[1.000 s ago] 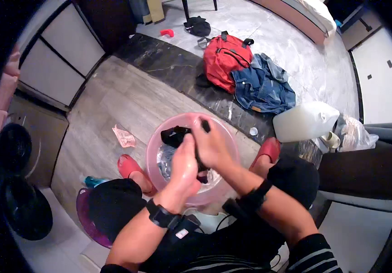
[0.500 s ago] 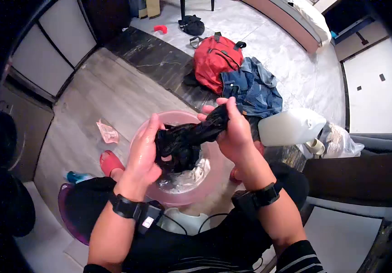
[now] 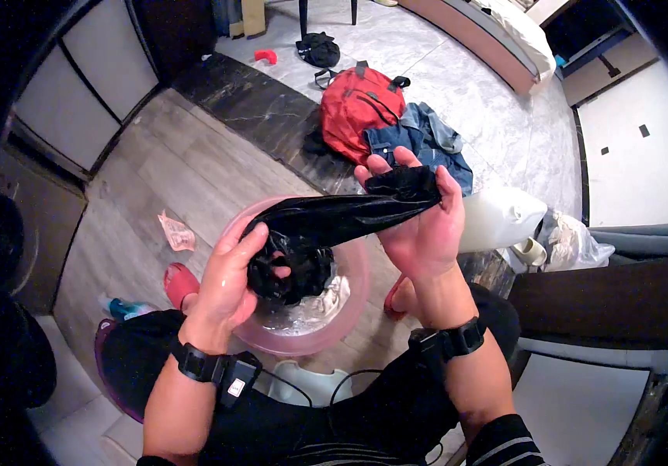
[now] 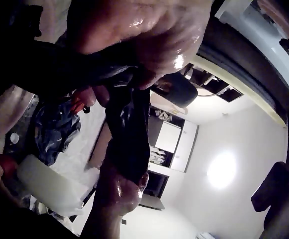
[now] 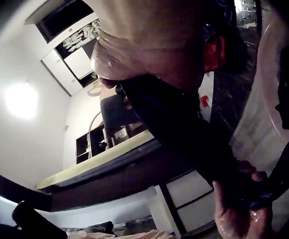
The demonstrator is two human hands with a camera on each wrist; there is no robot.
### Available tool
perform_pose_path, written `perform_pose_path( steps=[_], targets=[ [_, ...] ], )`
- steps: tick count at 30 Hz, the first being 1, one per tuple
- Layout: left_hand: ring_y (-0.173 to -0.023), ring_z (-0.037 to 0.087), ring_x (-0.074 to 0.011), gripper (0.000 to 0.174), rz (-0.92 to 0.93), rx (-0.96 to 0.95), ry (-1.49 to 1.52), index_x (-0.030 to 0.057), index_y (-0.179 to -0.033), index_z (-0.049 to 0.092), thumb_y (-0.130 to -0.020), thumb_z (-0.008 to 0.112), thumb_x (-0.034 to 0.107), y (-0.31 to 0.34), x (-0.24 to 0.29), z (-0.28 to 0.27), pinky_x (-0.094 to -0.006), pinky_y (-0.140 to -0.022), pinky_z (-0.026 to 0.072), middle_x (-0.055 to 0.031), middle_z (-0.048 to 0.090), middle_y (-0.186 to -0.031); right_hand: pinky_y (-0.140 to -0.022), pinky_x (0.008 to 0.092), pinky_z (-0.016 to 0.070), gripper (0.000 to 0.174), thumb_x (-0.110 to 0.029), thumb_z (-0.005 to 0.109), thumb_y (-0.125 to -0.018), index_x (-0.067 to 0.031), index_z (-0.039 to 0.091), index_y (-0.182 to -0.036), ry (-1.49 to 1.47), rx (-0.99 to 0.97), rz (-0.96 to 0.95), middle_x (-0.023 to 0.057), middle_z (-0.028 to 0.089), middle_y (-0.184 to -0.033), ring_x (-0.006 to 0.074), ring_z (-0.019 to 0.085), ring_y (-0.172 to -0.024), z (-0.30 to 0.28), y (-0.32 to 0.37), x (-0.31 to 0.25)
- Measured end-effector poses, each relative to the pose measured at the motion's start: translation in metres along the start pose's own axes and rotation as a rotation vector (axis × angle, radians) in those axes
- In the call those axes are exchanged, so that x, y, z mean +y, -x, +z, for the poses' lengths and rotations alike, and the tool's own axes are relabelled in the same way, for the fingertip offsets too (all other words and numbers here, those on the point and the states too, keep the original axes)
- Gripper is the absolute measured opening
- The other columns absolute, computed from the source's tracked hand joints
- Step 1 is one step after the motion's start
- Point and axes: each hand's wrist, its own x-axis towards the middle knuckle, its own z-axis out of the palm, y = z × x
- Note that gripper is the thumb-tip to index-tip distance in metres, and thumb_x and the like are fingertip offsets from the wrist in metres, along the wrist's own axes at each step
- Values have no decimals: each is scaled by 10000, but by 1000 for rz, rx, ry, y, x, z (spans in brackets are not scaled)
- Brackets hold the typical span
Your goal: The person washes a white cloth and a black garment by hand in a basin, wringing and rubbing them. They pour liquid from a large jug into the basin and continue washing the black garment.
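Observation:
A wet black garment [image 3: 334, 213] stretches between both hands above a pink basin [image 3: 349, 311] in the head view. My left hand [image 3: 221, 287] holds its bunched end, thumb over the cloth, with a fingertip showing through a gap in the folds. The right hand [image 3: 423, 229] grips the other end, palm up, its thumb against the cloth and fingers behind. In the left wrist view the black cloth [image 4: 127, 129] runs down to the right hand [image 4: 119, 194]. Inside the basin lies a pale cloth [image 3: 326, 303] in water.
Red slippers [image 3: 181, 283] are on the feet beside the basin. Beyond it lie a red backpack [image 3: 357, 113] and a denim garment [image 3: 392, 144]. A white jug [image 3: 501, 217] and a plastic bag [image 3: 578, 241] stand at the right. A pink paper [image 3: 176, 231] lies on the floor.
My hands, first close together over the basin with the garment bunched between them, have spread apart. The black garment is now drawn out lengthwise, and the right hand has turned palm up.

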Motion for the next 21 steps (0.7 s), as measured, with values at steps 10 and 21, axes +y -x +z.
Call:
perform_pose_path(
  steps=[10, 21],
  targets=[
    [-904, 607, -159, 412, -64, -15, 112, 118, -1230, 532, -984, 389, 416, -2, -3, -1, -336, -672, 529, -39, 632, -1077, -978, 511, 403, 501, -433, 449, -903, -92, 496, -1266, 147, 2, 97, 126, 583, -1210, 342, 536, -1134, -3, 3, 20],
    [-1151, 529, -203, 483, -199, -6, 264, 109, -1232, 506, -937, 468, 488, 9, -25, 20, -368, -957, 436, -87, 552, -1226, -1080, 506, 247, 666, -450, 569, -866, -29, 402, -1354, 1990, -451, -276, 216, 363, -1420, 354, 239, -1380, -8, 36, 94]
  ],
)
